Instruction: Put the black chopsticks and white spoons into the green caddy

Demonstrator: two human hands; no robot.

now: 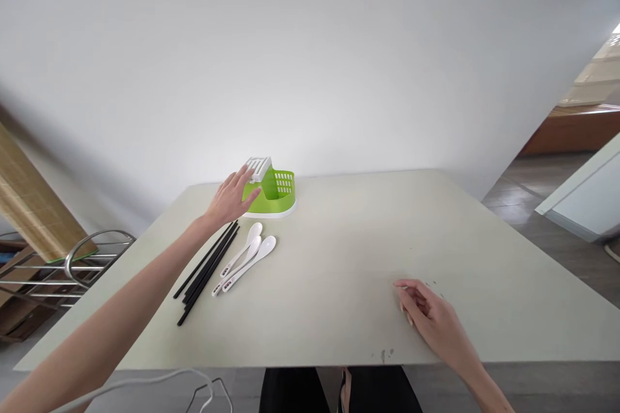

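My left hand (231, 197) reaches to the back left of the table, its fingers and thumb spread. It overlaps the left side of a green plastic utensil caddy (268, 206) with a white slotted top (259, 168) and a white base. Whether the fingertips touch the caddy or are just in front of it, I cannot tell. Near that forearm lie several black chopsticks (208, 274) in a loose bundle. Beside them are three white spoons (249, 264), bowls pointing away from me. My right hand (431, 316) rests at the front right, fingers curled, with nothing visible in it.
The pale table (339, 258) meets a white wall (339, 77) at its back edge. Left of it stand a metal rack (82, 264) and a tan board (39, 187). A white cable (159, 377) hangs at the front left edge. Dark marks (383, 355) spot the front edge.
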